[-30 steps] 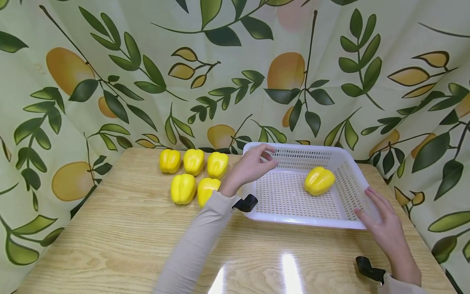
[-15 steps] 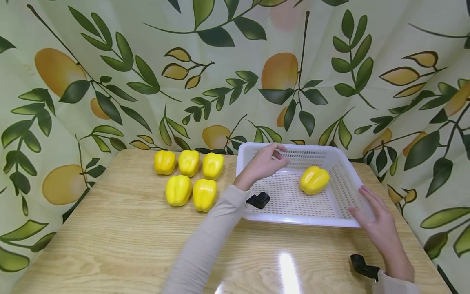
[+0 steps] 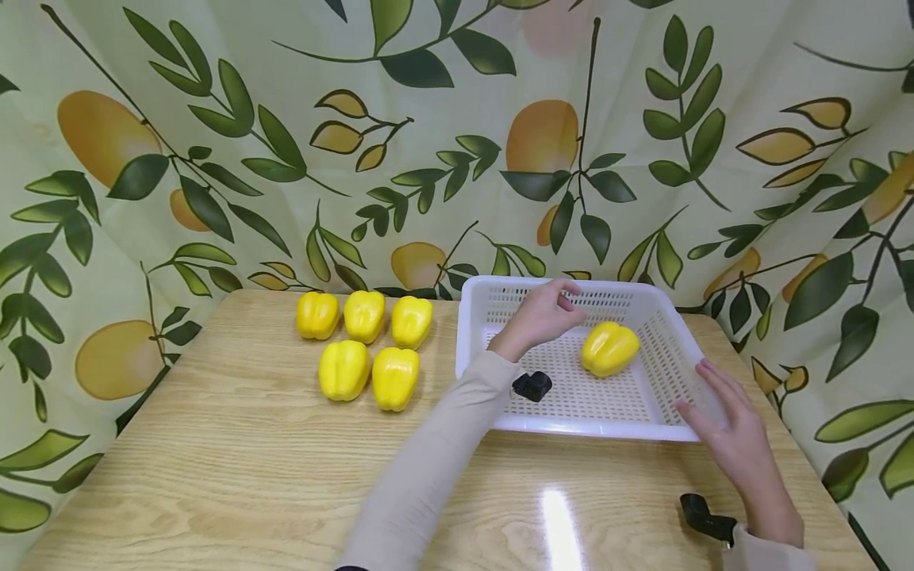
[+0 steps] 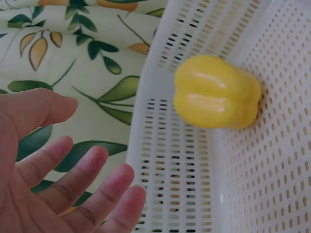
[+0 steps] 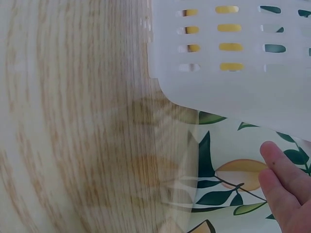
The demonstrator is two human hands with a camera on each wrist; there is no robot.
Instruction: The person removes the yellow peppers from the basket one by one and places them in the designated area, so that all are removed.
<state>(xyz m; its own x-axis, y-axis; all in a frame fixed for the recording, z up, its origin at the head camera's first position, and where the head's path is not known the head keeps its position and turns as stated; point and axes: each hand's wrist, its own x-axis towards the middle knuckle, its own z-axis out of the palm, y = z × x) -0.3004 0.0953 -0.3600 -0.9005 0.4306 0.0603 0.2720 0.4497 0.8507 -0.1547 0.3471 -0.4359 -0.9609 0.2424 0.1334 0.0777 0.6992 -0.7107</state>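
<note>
A white perforated basket [image 3: 571, 428] stands on the wooden table, right of centre. One yellow bell pepper [image 3: 608, 347] lies inside it near the back right, seen also in the left wrist view [image 4: 216, 92]. My left hand [image 3: 564, 297] hovers over the basket's back left part, a short way left of that pepper, fingers relaxed and holding nothing. The left wrist view shows its palm and fingers [image 4: 92, 184] spread beside the basket wall [image 4: 170, 145]. My right hand [image 3: 714, 396] lies with straight fingers at the basket's front right corner; its fingertips [image 5: 286, 189] show below the basket wall [image 5: 233, 73].
Several more yellow bell peppers [image 3: 364, 341] sit in two rows on the table [image 3: 214, 476] left of the basket. A leaf-and-lemon patterned cloth [image 3: 428, 119] hangs behind and on both sides. Bare wood stretches across the table's front.
My left hand has moved right, from the basket's left rim to over its inside, nearer the pepper. The right hand has stayed at the basket's corner.
</note>
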